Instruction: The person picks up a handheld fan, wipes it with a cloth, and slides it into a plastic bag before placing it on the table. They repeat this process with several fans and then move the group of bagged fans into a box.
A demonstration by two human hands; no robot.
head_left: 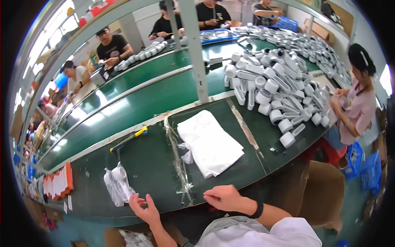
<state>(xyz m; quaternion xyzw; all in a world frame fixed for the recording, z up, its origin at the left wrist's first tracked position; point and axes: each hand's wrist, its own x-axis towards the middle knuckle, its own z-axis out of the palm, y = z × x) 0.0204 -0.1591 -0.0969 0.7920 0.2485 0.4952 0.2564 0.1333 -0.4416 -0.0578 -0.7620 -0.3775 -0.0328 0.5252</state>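
My left hand (144, 209) is open at the table's near edge, fingers apart and holding nothing. Its fingertips are close to white handled parts (119, 173) wrapped in clear plastic bags; whether they touch cannot be made out. My right hand (225, 197), with a black band on the wrist, hovers at the edge with its fingers curled together and nothing visible in them. Just beyond it lies a flat stack of white plastic bags (212, 144). A crumpled clear bag (187, 157) sticks out at the stack's left side.
A large heap of white-grey handled parts (267, 82) covers the right of the green table. A yellow-and-blue tool (129, 138) lies at left, near orange-and-white boxes (57, 182). A metal post (199, 61) rises behind the stack. A co-worker (354, 99) sits at right; a cardboard box (323, 193) stands nearby.
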